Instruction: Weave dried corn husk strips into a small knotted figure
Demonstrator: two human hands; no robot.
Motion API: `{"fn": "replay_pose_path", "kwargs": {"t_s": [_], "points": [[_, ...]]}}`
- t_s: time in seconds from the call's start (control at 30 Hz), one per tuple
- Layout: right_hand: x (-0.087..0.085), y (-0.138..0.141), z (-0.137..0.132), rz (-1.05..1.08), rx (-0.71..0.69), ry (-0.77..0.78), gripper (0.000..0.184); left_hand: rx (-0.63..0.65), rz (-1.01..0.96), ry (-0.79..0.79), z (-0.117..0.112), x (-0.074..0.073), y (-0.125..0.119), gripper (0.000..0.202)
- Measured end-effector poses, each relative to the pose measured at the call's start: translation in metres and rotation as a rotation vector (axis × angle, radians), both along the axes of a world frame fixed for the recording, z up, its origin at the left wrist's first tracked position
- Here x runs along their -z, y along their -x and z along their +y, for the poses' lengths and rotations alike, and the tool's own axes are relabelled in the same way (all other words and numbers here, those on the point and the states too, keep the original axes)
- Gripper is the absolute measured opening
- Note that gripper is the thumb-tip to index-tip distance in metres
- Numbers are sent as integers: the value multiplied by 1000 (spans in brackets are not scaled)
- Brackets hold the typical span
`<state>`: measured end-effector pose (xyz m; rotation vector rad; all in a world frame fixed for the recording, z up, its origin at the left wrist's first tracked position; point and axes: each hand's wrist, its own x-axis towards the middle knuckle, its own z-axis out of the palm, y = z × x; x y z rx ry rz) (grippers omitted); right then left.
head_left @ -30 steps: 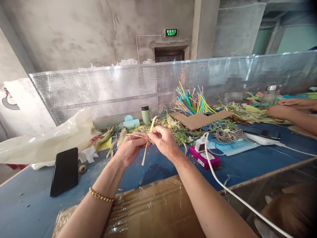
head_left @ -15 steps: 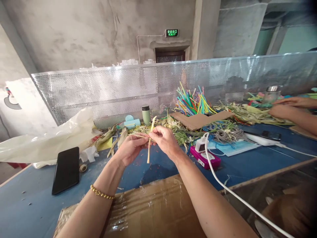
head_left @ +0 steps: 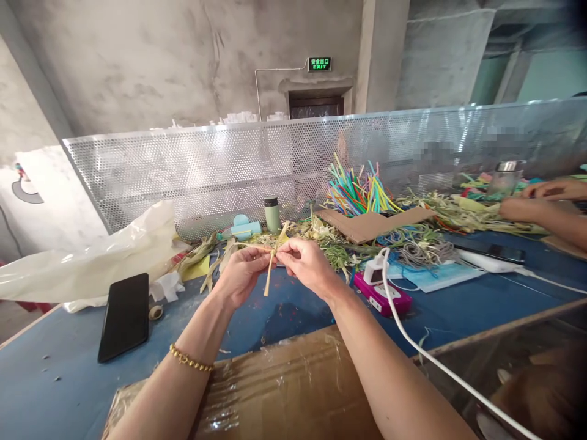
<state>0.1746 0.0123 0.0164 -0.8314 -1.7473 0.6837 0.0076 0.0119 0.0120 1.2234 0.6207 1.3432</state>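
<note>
Pale yellow strips of what looks like dried corn husk (head_left: 268,280) cross between my two hands over the blue table (head_left: 293,311). My left hand (head_left: 239,276) pinches a thin strip that runs off toward the left. The fingertips of my right hand (head_left: 306,264) are closed on the husk close to the crossing, almost touching the left thumb. One strip end hangs below the fingers and a wider end sticks up above them. My fingers partly hide where the strips meet.
Cardboard (head_left: 293,385) lies before me. A black phone (head_left: 123,318) rests left; a magenta power box (head_left: 383,296) with a white cable stands right. Behind are husks (head_left: 339,253), a green bottle (head_left: 272,215) and colourful pipe cleaners (head_left: 358,189). Another person's hands (head_left: 532,205) work at far right.
The hanging strip end has swung left and now slants. The upper end has dropped slightly and opened wider. My right fingertips have shifted at the crossing.
</note>
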Motion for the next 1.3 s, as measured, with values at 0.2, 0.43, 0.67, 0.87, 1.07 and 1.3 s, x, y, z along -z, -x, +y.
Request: {"fn": "replay_pose_path", "kwargs": {"t_s": [0.2, 0.43, 0.67, 0.87, 1.07, 1.3], "points": [[1, 3, 3, 63, 18, -11, 11, -98, 105, -95, -3, -2, -7, 30], [3, 4, 3, 117, -9, 22, 18, -175, 90, -120, 0, 3, -7, 27], [3, 3, 3, 77, 38, -20, 18, -168, 33, -90, -4, 3, -12, 26], [2, 3, 2, 98, 26, 17, 21, -180, 32, -128, -5, 3, -14, 25], [3, 3, 3, 140, 6, 71, 21, -226, 15, -136, -6, 3, -17, 25], [-2, 1, -2, 98, 21, 27, 22, -217, 38, -165, -5, 1, -13, 25]]}}
